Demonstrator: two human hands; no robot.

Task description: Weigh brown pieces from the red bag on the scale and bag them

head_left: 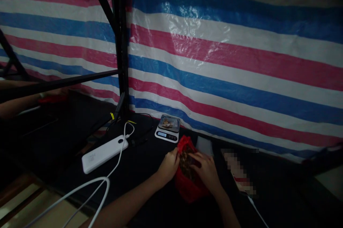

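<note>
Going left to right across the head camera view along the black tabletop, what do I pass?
White power bank → digital scale → red bag → blurred-out item

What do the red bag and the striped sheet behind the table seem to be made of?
The red bag looks like thin, slightly glossy plastic, given its soft creases, though the dim light leaves that open. The striped sheet looks like woven plastic tarpaulin: it has a fine weave texture and shiny glare.
</note>
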